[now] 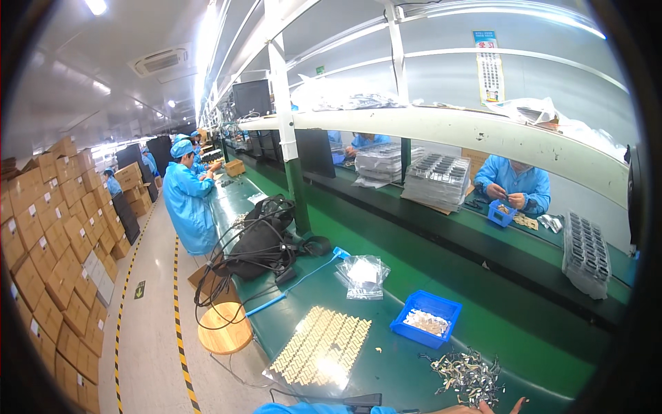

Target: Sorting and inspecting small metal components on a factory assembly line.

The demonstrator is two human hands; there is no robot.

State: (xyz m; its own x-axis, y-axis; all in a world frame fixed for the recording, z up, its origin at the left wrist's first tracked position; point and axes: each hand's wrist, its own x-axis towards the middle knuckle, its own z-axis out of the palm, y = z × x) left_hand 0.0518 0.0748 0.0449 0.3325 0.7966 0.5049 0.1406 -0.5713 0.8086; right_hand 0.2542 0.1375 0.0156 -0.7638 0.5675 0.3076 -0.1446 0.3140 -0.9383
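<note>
At the bottom edge my left hand [476, 408] touches the near side of a loose pile of small black and white pieces with thin leads [469, 376]. Just right of it, a fingertip of my right hand [518, 405] shows beside the same pile. The frame cuts off most of both hands, so their grip is hidden. Left of the pile, a clear sheet carries rows of small cream-yellow pieces [321, 348]. One loose cream piece [378, 350] lies between them. Beyond the pile sits a blue plastic bin [414, 332] with small pale pieces inside.
Clear plastic bags [363, 276] lie farther along the green bench. A black bag with tangled cables [265, 241] is at its left edge, above a wooden stool [225, 329]. Across the bench, a co-worker [514, 185] handles small parts near stacked trays [438, 178].
</note>
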